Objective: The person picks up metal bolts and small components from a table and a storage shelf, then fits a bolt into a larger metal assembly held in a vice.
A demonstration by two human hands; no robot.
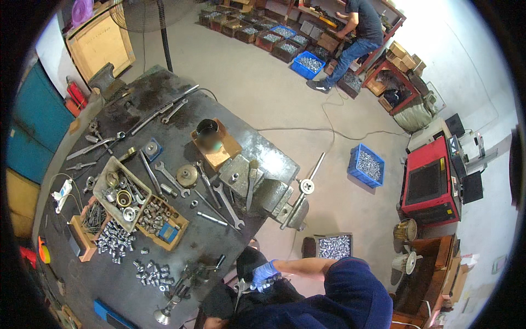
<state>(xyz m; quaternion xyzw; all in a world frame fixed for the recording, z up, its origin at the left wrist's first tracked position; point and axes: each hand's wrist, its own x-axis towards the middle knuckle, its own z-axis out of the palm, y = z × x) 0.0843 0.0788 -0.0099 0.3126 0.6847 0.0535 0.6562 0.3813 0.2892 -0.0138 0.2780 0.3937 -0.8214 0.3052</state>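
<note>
Beside the dark table (112,281), right grip (264,274) around shiny silvery metal pieces (270,283), left grip (215,323) unclear

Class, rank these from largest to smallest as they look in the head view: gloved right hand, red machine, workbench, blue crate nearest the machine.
1. Workbench
2. Red machine
3. Blue crate
4. Gloved right hand

I see a smooth, rubbery glove (264,273) at the grip, beside a shiny metal wrench (240,287). Left of it, the tabletop (107,282) looks matt.
</note>
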